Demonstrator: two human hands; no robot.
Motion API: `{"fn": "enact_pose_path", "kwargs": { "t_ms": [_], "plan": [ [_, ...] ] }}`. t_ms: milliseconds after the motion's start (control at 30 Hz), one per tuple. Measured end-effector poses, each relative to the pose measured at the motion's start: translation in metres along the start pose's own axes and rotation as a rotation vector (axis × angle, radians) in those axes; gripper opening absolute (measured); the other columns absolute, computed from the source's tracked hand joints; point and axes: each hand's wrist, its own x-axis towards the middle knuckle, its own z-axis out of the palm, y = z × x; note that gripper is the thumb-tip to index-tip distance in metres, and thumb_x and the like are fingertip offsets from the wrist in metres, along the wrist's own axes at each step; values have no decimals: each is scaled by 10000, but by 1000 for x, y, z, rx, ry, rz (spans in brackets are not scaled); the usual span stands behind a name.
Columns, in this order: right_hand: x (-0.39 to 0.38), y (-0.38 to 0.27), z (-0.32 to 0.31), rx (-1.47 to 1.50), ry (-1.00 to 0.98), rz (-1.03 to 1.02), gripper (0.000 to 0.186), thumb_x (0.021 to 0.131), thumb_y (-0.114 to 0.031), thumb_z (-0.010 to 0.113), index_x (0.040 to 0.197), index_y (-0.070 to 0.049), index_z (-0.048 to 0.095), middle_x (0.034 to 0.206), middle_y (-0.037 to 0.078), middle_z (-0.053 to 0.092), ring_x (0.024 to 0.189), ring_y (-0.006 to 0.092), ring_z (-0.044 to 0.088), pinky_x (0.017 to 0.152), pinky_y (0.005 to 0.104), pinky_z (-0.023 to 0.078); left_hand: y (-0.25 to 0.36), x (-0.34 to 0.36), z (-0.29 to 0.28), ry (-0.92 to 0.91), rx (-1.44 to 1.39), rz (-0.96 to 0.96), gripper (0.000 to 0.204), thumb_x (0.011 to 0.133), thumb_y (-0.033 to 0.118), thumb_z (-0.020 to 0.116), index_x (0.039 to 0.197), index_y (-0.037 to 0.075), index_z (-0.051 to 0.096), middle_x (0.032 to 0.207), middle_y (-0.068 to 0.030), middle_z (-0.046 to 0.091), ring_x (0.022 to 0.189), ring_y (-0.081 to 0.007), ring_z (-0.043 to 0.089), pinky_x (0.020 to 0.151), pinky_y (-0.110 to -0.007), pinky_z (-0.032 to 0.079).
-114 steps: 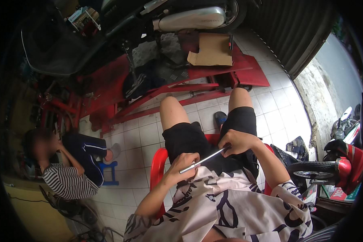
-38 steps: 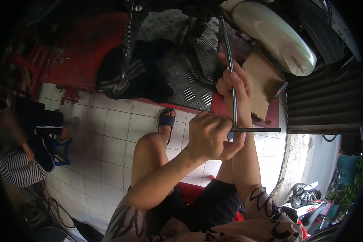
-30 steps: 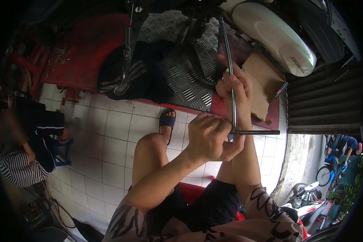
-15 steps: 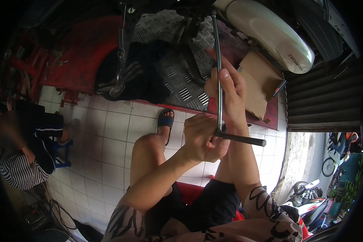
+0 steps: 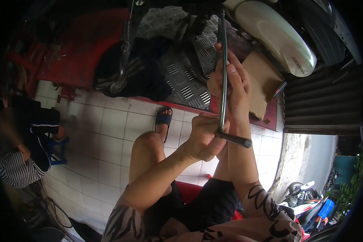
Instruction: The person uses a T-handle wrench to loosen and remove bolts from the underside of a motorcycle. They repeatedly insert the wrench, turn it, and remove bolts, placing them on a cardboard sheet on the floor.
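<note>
A long steel T-handle wrench (image 5: 224,86) reaches up from my lap side to the dark underside of a motorcycle. At its near end my left hand (image 5: 205,138) is closed round one side of the crossbar. The crossbar's other side sticks out to the right, past my fist. Farther up, my right hand (image 5: 236,86) lies along the shaft, thumb and curled fingers against it and the index finger stretched forward. Shadow hides the wrench's far tip among the dark parts. To its right hangs the motorcycle's glossy white rounded cover (image 5: 276,36).
A red platform with a metal tread plate (image 5: 183,86) lies ahead, bearing a dark cloth (image 5: 145,68) and an open cardboard box (image 5: 262,80). A sidestand with a spring (image 5: 125,60) hangs down at left. A seated person (image 5: 22,157) is at far left. Motorcycles stand at right.
The crossbar has turned a little, its free end now showing shorter and farther left. Both hands keep their hold on the wrench. The view has shifted slightly.
</note>
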Motion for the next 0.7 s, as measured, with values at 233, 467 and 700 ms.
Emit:
{"fn": "enact_pose_path", "kwargs": {
  "t_ms": [233, 467, 700],
  "plan": [
    [1, -7, 0, -70, -87, 166, 338, 984, -233, 500, 1204, 22, 522, 697, -51, 447, 532, 21, 351, 458, 186, 242, 10, -7, 7, 224, -251, -256, 656, 914, 682, 239, 617, 98, 271, 529, 9, 213, 471, -132, 199, 482, -308, 192],
    [-11, -7, 9, -123, -165, 348, 348, 979, -331, 514, 959, 10, 578, 622, -44, 449, 513, 16, 340, 447, 172, 253, 8, -9, 7, 190, -514, -287, 659, 892, 684, 347, 633, 79, 313, 581, 4, 307, 511, -135, 281, 532, -283, 256],
    [-13, -20, 6, 252, -187, 359, 351, 985, -338, 481, 773, -58, 476, 534, -21, 375, 438, 37, 280, 393, 194, 215, 21, 10, 4, -63, -427, -305, 681, 886, 649, 427, 568, 54, 333, 522, -26, 348, 491, -147, 403, 479, -277, 300]
  ]
}}
